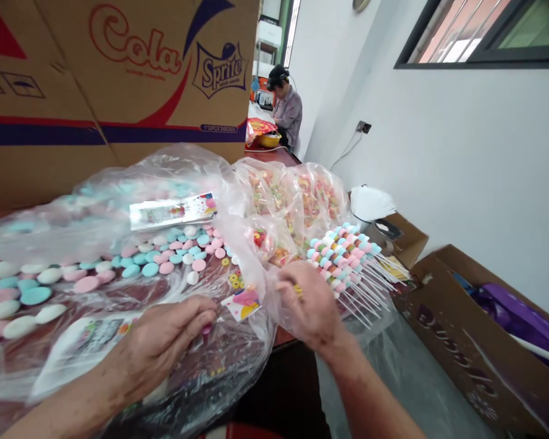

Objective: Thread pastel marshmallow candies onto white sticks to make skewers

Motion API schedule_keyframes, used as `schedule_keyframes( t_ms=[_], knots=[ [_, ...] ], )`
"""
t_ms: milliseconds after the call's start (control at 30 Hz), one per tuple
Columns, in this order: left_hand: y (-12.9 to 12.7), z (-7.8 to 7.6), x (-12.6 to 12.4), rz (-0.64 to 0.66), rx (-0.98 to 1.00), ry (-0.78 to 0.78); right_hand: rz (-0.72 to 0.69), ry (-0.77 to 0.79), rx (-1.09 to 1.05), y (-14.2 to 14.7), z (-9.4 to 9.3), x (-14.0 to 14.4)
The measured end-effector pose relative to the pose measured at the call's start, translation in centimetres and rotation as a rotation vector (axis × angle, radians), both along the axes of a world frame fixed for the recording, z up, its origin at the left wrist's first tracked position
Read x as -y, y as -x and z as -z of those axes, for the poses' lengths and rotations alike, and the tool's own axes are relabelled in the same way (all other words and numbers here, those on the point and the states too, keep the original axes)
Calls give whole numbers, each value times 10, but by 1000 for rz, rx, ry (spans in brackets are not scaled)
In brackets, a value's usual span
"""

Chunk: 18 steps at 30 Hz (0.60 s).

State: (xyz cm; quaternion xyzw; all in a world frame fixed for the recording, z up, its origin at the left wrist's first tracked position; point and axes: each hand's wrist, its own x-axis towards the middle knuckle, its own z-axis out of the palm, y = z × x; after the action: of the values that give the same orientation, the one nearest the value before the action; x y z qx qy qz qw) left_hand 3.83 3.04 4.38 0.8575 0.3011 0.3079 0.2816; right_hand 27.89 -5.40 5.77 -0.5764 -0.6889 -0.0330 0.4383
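Observation:
My left hand point(165, 332) is low over the clear plastic sheet, its fingers pressed together. A small magenta bit point(206, 330) shows at its fingertips; what the fingers grip, if anything, is hidden. Just beyond them lies a printed wrapper point(242, 303) in white, pink and yellow. My right hand point(308, 299) is curled closed beside the edge of the plastic bag point(268, 286). Something yellow point(298, 291) shows by its fingers, too small to name. Pink, blue and white round candies point(150, 268) spread over the left side. To the right, candy skewers point(343, 259) lie stacked on white sticks.
A large cardboard box point(119, 79) stands behind the candies. Printed wrappers point(174, 213) lie on the plastic. Bagged colourful gummies point(297, 195) sit at the middle back. An open carton point(476, 347) stands at right, below the table. A person point(289, 113) sits at the far end.

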Motion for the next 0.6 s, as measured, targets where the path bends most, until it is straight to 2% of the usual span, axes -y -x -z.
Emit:
schedule_keyframes(
  t_ms=[100, 167, 233, 300, 400, 500, 600],
  knots=[
    [10, 7, -10, 108, -5, -40, 391, 3, 261, -53, -2, 17],
    [14, 9, -15, 117, 11, -77, 579, 154, 484, -84, 3, 29],
    [15, 7, -18, 125, 19, -59, 681, 294, 653, -103, 10, 39],
    [12, 4, -17, 150, 13, -7, 717, 379, 747, -111, 17, 44],
    [7, -2, -14, 122, 0, 71, 702, 394, 746, -115, 24, 46],
    [8, -6, -13, 70, 20, 131, 655, 222, 606, -118, 23, 48],
    [12, -10, -15, 50, 24, 196, 485, -7, 356, -112, 13, 52]
  ],
)
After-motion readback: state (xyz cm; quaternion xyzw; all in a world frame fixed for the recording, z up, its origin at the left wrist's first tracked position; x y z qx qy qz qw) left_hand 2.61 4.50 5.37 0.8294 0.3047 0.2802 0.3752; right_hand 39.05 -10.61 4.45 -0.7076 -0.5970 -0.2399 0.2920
